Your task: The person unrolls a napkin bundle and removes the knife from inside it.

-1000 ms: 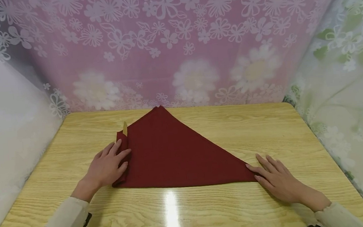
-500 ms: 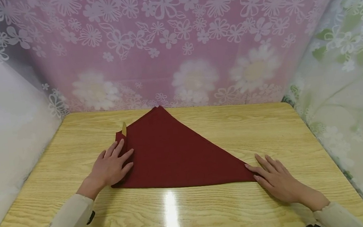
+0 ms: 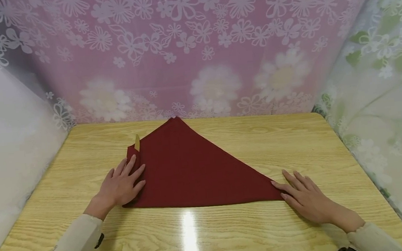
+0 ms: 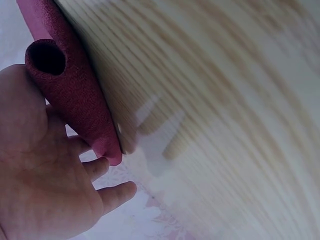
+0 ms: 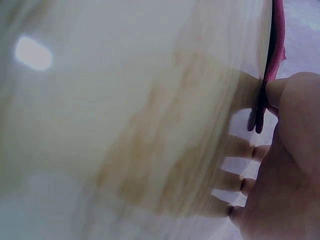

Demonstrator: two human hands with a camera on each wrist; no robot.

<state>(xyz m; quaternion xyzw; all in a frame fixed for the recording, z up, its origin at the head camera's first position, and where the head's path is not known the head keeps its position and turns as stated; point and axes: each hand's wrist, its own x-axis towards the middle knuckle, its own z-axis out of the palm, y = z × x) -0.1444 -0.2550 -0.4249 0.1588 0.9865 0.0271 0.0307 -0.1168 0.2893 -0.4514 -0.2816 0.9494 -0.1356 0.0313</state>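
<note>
A dark red cloth (image 3: 190,170) lies on the table in a roughly triangular shape, its peak toward the back. Its left edge is rolled over, and the narrow tan tip of an object (image 3: 137,142) pokes out of that roll at the far end; the rest of it is hidden. My left hand (image 3: 120,186) rests on the roll with spread fingers. From the left wrist view, the near end of the rolled cloth (image 4: 75,95) shows as a hollow tube beside the palm. My right hand (image 3: 306,200) lies flat at the cloth's right corner, thumb and index finger touching it.
The wood-grain table (image 3: 267,231) reflects a bright streak of light near its front. A pink flowered curtain (image 3: 208,41) hangs along the back edge. Pale sheets stand at the left (image 3: 4,138) and right (image 3: 382,105) sides.
The left hand has shifted slightly right and away from me along the roll, with its fingers spread. The right hand and the cloth stay nearly still.
</note>
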